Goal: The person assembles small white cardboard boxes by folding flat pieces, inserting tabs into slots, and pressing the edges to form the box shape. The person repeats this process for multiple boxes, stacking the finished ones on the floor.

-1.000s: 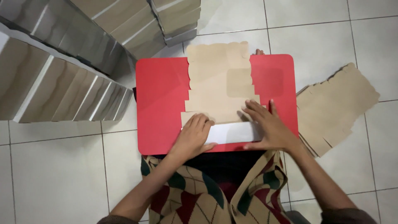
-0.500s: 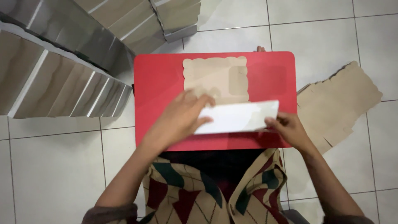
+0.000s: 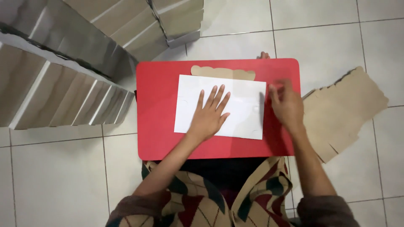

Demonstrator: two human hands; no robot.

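The white sheet (image 3: 235,105) covers nearly all of the brown cardboard piece (image 3: 223,72), leaving only a scalloped top strip showing. The right hand (image 3: 287,105) is motion-blurred, so its fingers' grip cannot be told. The folded grey boxes (image 3: 63,71) run off the top and left edges.

My left hand (image 3: 209,120) and right hand (image 3: 287,107) are bare: no rings, watch or gloves visible. Forearms uncovered. Sleeves (image 3: 326,210) dark brown-maroon, pushed up toward the elbows, bunched at the cuff. Below the red tray (image 3: 160,105), my lap is covered by patterned cloth (image 3: 261,191): tan ground, argyle diamonds in dark green and maroon, thin diagonal lines.
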